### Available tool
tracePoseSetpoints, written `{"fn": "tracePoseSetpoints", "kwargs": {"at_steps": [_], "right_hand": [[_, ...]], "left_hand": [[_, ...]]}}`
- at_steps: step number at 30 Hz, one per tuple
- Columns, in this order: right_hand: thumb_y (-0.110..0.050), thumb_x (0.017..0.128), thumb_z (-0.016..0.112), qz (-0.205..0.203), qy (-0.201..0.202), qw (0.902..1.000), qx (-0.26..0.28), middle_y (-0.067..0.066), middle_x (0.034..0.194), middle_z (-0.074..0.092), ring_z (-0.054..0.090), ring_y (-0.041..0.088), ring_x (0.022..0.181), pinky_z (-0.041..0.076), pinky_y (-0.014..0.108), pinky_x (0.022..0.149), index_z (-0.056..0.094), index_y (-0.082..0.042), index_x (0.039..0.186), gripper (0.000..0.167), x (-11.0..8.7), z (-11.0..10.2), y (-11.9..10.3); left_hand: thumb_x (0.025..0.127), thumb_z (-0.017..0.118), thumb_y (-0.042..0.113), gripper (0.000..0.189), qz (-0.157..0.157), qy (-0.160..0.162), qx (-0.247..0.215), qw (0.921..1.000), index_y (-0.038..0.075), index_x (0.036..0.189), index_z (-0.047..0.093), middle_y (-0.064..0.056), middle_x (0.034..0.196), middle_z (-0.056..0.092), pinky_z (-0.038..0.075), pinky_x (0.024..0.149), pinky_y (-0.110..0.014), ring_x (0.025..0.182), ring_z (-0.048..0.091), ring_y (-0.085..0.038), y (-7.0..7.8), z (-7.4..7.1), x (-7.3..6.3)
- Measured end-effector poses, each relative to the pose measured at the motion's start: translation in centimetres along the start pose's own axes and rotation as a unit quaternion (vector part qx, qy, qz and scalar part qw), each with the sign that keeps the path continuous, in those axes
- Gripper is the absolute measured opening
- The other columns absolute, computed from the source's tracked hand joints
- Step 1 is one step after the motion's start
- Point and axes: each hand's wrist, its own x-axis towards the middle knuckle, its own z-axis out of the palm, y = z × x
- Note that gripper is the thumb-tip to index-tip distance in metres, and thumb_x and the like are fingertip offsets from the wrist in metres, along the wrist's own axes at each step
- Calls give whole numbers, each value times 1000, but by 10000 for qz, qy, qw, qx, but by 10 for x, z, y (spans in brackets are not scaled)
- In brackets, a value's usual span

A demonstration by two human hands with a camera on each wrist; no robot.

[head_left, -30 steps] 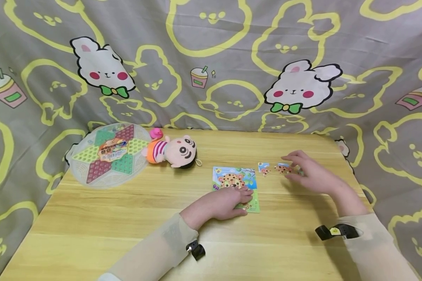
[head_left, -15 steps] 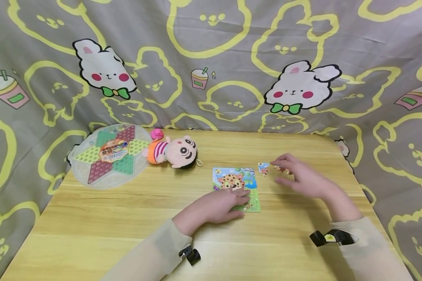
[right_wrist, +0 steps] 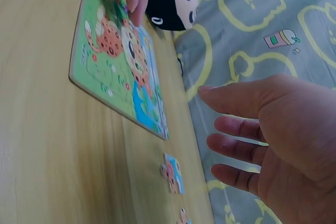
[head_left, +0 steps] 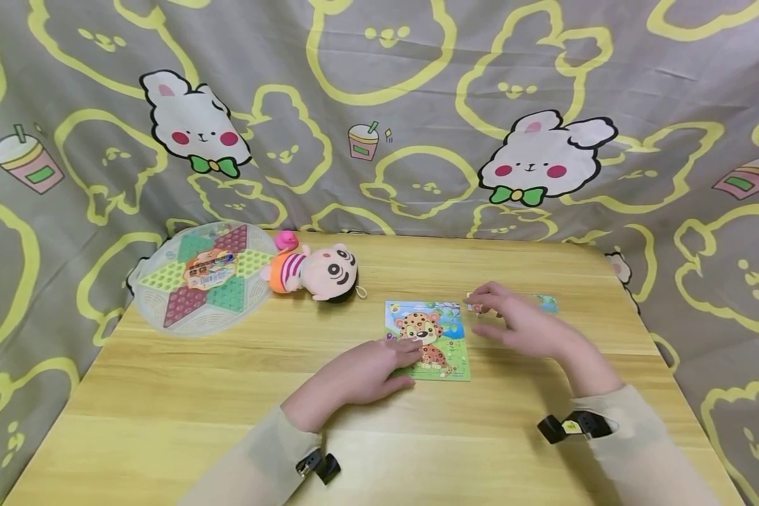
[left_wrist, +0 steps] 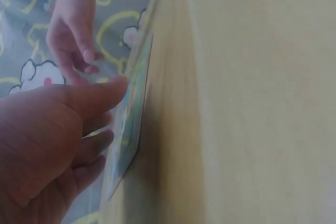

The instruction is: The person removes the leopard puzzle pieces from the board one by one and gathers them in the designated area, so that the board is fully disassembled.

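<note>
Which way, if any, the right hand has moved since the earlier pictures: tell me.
Yes: in the head view, the right hand moved left, toward the puzzle board, away from the table's right edge.

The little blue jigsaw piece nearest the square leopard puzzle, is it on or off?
Off: bare yellow wooden table shows between the little piece and the leopard puzzle.

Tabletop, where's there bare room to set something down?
Free: front left, between star-patterned board and left sleeve; between that and the right sleeve; behind the puzzle, right of the doll. Crowded: back left, with board, doll and pink duck; around the puzzle, with left hand, right hand and loose pieces.
</note>
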Motion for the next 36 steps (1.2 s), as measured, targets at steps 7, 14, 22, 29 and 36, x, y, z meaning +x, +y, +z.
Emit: {"fn": "tracePoseSetpoints", "kwargs": {"at_steps": [7,14,22,29,36], "right_hand": [[-14,100,76,-29,-122,9996,251,12,136,57,64,33,111,57,54,90,63,-1,143,47,10,11,-8],[-18,100,75,-243,-270,9992,148,10,137,57,64,30,113,56,49,96,63,-1,144,48,17,21,-17],[-19,101,74,-443,-443,9979,135,6,138,56,65,25,111,55,45,98,63,-4,144,47,32,33,-25],[-16,102,73,-561,-637,9962,178,12,130,60,62,26,113,54,45,99,63,0,143,45,53,53,-33],[-13,101,74,-438,-644,9968,205,9,116,61,59,18,92,54,36,84,68,2,132,35,68,66,-39]], "left_hand": [[110,60,36,54,0,-54,-281,9996,6,155,53,-7,165,43,30,124,-44,153,37,-24,-1,5,-10],[108,61,40,59,-74,-242,-212,9995,8,157,51,-4,167,39,31,124,-46,155,33,-24,-4,10,-11],[102,67,51,74,-219,-450,-436,9978,9,160,45,-1,170,31,27,125,-51,158,24,-24,-4,9,-13],[93,76,57,89,-211,-579,-388,9973,9,161,43,-1,172,27,25,126,-46,159,22,-23,-5,8,-14],[93,77,54,89,-201,-530,-499,9971,8,161,43,1,171,28,24,127,-44,159,22,-21,-6,10,-14]]}}
